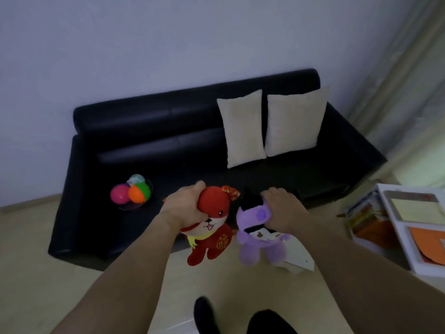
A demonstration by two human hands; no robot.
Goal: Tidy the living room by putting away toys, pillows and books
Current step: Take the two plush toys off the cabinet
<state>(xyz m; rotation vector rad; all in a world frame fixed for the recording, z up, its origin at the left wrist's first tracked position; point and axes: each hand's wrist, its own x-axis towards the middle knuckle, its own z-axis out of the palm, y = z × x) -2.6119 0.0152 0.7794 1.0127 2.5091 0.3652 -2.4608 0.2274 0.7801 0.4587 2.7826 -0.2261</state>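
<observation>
Both bare forearms reach forward, converging toward the middle. The left hand is clenched, knuckles up, fingers curled tight around something gripped. The right hand is likewise closed, fingers wrapped downward over its hold.

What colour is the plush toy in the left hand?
Red plush toy, with a yellow scarf, gripped by the left hand; head view.

Dim room, bluish light. Plain pale wall behind a black sofa. Beige floor. Pale curtain hangs at right, brighter near its foot. White shelf at right edge.
</observation>
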